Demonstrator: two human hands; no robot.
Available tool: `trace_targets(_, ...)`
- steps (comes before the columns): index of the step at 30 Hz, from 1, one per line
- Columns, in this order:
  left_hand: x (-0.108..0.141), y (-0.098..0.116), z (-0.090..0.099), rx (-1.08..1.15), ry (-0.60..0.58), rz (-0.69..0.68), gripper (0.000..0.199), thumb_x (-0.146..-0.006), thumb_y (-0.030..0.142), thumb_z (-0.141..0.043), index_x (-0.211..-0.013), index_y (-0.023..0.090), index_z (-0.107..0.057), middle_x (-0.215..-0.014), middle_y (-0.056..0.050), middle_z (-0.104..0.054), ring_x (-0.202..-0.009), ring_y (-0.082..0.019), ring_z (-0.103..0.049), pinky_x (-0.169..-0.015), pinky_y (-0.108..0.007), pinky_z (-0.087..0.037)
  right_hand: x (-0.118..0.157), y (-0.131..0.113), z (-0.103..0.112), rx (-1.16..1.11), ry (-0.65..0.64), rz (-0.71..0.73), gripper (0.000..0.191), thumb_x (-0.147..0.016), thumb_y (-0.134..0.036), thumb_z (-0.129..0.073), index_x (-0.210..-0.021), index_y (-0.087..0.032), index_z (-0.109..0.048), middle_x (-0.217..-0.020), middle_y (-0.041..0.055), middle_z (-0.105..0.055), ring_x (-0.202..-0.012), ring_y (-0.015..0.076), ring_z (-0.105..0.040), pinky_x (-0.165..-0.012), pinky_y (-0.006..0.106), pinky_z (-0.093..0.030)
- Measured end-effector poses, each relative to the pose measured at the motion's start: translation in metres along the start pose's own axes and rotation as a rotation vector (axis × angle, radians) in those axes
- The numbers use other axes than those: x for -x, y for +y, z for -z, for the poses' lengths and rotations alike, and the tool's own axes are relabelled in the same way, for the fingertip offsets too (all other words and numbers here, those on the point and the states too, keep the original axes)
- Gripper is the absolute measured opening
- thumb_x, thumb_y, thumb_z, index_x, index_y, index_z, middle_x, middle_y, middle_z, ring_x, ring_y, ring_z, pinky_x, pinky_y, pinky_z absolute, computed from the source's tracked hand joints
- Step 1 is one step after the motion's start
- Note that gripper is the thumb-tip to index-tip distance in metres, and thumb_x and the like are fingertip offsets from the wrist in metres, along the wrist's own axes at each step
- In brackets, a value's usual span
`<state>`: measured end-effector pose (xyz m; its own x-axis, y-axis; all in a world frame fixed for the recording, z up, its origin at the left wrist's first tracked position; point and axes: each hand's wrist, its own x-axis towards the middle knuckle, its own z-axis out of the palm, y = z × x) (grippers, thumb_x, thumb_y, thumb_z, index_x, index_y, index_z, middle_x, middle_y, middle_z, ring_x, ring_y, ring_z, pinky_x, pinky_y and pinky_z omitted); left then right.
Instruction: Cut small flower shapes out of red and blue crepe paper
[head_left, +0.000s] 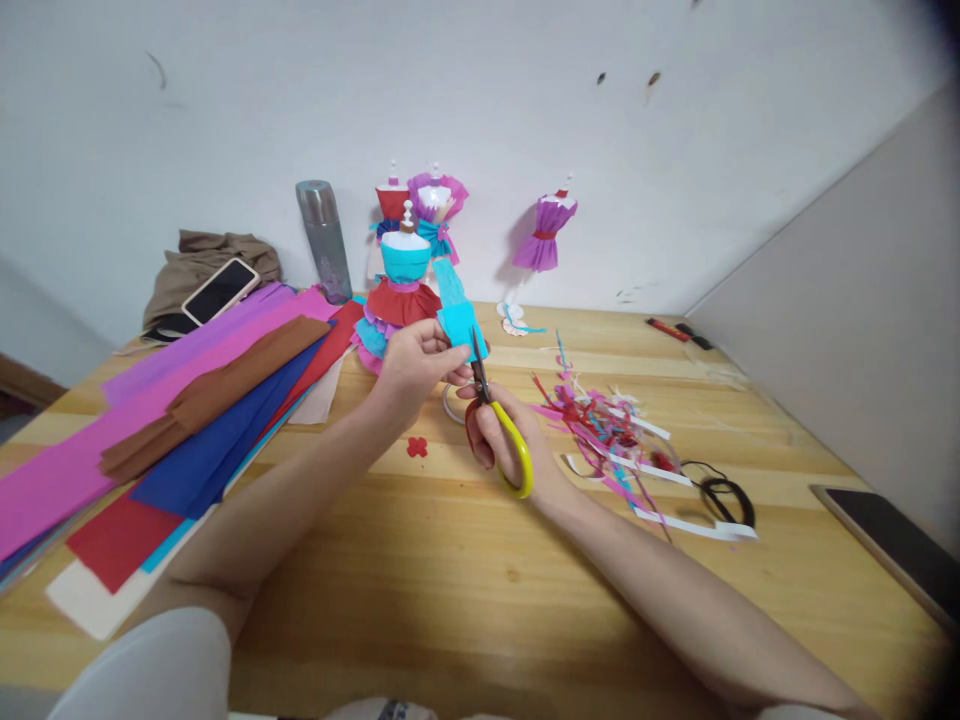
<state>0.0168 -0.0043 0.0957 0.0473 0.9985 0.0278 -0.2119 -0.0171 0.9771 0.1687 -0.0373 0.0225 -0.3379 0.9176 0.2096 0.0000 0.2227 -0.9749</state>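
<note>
I see both hands raised over the middle of the tabletop point(442, 570). The left hand point(417, 365) has its fingers closed in a pinch on the lower part of a turquoise strip point(453, 322), which appears folded there and whose loose end points up and away. The right hand point(504, 425) has its fingers wrapped through the yellow handles of the scissors point(517, 452); I note the dark blades pointing away and overlapping the strip's right side in my view, and cannot tell whether they are cutting. A white ring point(451, 404) is partly hidden by the hands; a red cutout point(417, 447) lies nearer me. Just beyond the left hand I record a dress form with a turquoise bodice and red skirt point(406, 262), two more forms behind it, and a purple-dressed form point(549, 236) apart to the right, by the wall. Left: a fanned pile of coloured strips point(225, 420), a grey flask point(325, 240), and a phone point(221, 292) against brown cloth point(196, 258). Right: tangled scraps point(607, 430), with a black cord point(731, 503) beside them.
</note>
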Motion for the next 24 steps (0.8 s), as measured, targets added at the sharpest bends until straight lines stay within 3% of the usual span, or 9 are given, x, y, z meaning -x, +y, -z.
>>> trace_targets(9, -0.0035, -0.0002, 0.0032, 0.054, 0.015, -0.006, 0.040, -0.060, 0.036, -0.094, -0.074, 0.016, -0.063, -0.065, 0.001, -0.070, -0.054, -0.009, -0.064, -0.054, -0.020, -0.055, 0.0021, 0.0053, -0.0017, -0.015, 0.002, -0.010, 0.057, -0.091, -0.080, -0.054, -0.111, -0.027, -0.055, -0.060, -0.0065, -0.043, -0.040, 0.0120, -0.037, -0.041, 0.031, -0.028)
trace_targets(24, -0.0044, -0.0012, 0.0025, 0.056, 0.045, -0.012, 0.033, -0.063, 0.026, -0.092, -0.073, 0.015, -0.063, -0.062, 0.001, -0.069, -0.052, -0.009, -0.063, -0.053, -0.020, -0.055, 0.0035, 0.0025, -0.0036, -0.018, -0.006, -0.031, 0.058, -0.090, -0.081, -0.054, -0.110, -0.027, -0.055, -0.056, -0.0070, -0.043, -0.037, 0.0117, -0.036, -0.039, 0.030, -0.027)
